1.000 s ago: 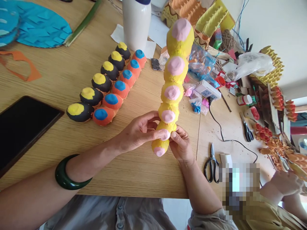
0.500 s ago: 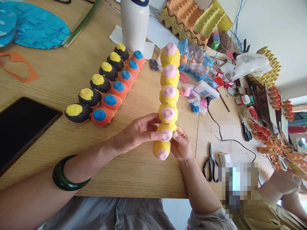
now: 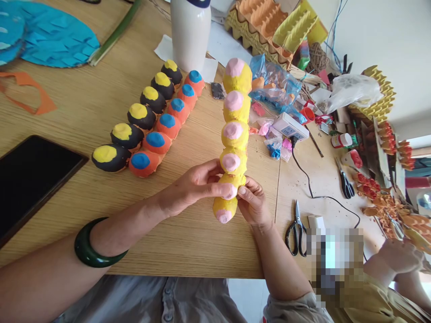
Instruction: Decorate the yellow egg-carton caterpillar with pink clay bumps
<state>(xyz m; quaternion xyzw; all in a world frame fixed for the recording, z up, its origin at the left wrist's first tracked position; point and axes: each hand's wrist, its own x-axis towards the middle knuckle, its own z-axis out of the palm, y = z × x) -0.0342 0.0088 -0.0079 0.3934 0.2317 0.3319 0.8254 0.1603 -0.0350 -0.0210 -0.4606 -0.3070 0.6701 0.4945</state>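
My left hand [image 3: 197, 184], with a dark green bangle [image 3: 94, 244] on its forearm, grips the lower part of a yellow egg-carton strip [image 3: 234, 134]. The strip has a row of rounded cups with pink-painted tips, and it stands out over the table lengthwise. My right hand [image 3: 252, 202] pinches the same strip from the near side, just next to my left fingers. Two more painted strips lie left of my hands, apart from them: one black with yellow tips [image 3: 141, 116], one orange with blue tips [image 3: 167, 126].
A white bottle [image 3: 190, 36] stands behind the strips, and a black tablet [image 3: 33, 179] lies at the left. Scissors [image 3: 296, 233], a power strip [image 3: 289, 127] and its cable lie to the right. A co-worker's hand [image 3: 400, 255] sits at the right among craft scraps.
The far end of the yellow strip has swung left since the oldest frame. Its pink tips have rolled slightly leftward between my hands, which stay in nearly the same place.
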